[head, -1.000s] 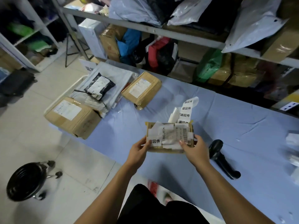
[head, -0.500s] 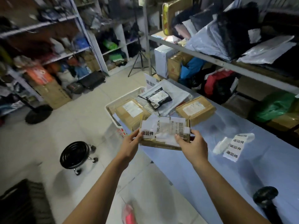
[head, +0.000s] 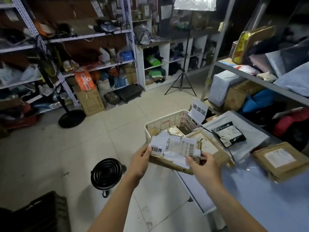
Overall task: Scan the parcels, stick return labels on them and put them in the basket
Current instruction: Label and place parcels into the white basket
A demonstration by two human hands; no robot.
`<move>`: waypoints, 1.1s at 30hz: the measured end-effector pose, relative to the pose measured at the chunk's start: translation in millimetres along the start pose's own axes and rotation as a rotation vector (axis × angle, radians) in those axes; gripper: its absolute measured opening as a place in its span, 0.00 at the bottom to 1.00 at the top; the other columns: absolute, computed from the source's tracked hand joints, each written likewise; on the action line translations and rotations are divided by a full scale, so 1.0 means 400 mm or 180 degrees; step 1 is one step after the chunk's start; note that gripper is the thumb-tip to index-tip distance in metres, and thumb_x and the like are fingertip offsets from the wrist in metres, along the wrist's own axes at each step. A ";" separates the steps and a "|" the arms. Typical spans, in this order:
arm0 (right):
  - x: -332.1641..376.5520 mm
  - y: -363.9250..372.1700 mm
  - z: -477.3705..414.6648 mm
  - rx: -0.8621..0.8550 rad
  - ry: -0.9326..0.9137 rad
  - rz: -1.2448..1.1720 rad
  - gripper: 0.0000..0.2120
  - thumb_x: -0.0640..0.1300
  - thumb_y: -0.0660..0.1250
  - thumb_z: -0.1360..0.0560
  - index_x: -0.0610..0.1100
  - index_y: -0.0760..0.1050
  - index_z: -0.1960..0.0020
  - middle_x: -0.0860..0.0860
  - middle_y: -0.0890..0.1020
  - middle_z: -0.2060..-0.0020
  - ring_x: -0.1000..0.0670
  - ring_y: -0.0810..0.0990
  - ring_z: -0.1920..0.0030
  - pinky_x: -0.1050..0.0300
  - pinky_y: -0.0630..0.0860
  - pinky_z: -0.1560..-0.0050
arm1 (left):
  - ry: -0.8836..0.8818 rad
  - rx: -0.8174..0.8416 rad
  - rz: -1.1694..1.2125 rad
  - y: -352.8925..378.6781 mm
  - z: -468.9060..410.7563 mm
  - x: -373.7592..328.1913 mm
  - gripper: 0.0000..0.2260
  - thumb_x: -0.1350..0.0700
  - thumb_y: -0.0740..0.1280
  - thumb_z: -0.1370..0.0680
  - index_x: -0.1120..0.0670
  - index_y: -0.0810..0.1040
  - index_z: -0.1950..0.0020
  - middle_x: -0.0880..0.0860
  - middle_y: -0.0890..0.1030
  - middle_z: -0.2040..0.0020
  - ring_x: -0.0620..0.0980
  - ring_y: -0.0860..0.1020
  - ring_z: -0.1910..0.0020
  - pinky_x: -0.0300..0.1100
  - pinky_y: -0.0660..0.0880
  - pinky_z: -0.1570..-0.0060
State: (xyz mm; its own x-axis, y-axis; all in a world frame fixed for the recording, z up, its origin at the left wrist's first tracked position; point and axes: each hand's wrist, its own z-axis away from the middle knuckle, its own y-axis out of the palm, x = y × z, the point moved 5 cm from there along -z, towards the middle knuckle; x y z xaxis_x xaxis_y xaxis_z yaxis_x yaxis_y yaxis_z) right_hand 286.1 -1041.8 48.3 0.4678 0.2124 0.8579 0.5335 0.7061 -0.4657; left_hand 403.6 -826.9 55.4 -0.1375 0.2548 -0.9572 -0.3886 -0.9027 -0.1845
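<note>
2 hands (head: 141,159) (head: 204,166) grip labelled parcel (head: 167,162) near basket (head: 160,122).

The box (head: 170,163) is brown card, its labels (head: 175,146) white with black characters and a barcode. The basket (head: 160,124) is cream with a lattice pattern. The counter (head: 259,190) is pale blue. Near its left edge a black pouch (head: 234,136) lies on a grey mailer (head: 250,131). The stool (head: 106,172) is black, ringed; the floor (head: 50,156) pale tile.

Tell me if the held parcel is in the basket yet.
Out: left hand and right hand hold the parcel up at the basket near rim.
</note>
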 end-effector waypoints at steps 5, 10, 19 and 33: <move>0.055 0.169 -0.093 0.0144 0.0120 0.0062 0.17 0.55 0.74 0.28 0.55 0.72 0.43 0.60 0.81 0.53 0.62 0.78 0.55 0.62 0.74 0.61 | -0.0229 0.0043 0.0029 -0.122 -0.174 0.059 0.15 0.48 0.59 0.17 0.28 0.79 0.48 0.31 0.82 0.51 0.31 0.78 0.56 0.41 0.76 0.57; 0.087 0.321 -0.285 0.0218 0.0260 -0.0005 0.19 0.52 0.74 0.28 0.54 0.71 0.41 0.61 0.78 0.54 0.61 0.79 0.55 0.55 0.81 0.54 | -0.0465 -0.0139 -0.0095 -0.192 -0.440 0.128 0.05 0.48 0.63 0.18 0.42 0.78 0.46 0.45 0.82 0.46 0.39 0.78 0.54 0.48 0.79 0.51; 0.061 0.562 -0.641 0.0268 0.1003 -0.0015 0.21 0.47 0.73 0.27 0.46 0.72 0.37 0.53 0.81 0.48 0.61 0.75 0.59 0.66 0.71 0.56 | -0.0790 0.0317 -0.0657 -0.217 -0.904 0.222 0.03 0.51 0.65 0.19 0.46 0.77 0.46 0.46 0.82 0.48 0.42 0.79 0.50 0.34 0.72 0.56; -0.165 0.798 -1.191 -0.0677 0.2353 -0.0106 0.24 0.48 0.76 0.28 0.44 0.73 0.36 0.46 0.83 0.44 0.47 0.81 0.48 0.52 0.78 0.48 | -0.0720 0.1671 -0.1499 0.045 -1.682 0.490 0.10 0.56 0.70 0.22 0.49 0.79 0.41 0.47 0.81 0.47 0.44 0.80 0.51 0.37 0.75 0.52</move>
State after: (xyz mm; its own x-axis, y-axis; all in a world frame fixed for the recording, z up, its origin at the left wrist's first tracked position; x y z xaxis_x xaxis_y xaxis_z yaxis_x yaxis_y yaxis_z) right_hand 761.3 -1152.2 -260.4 0.7585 -0.3663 0.5390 0.6446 0.5432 -0.5380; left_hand 982.4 -1026.3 -285.7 -0.0110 0.6908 -0.7230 -0.8296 -0.4100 -0.3791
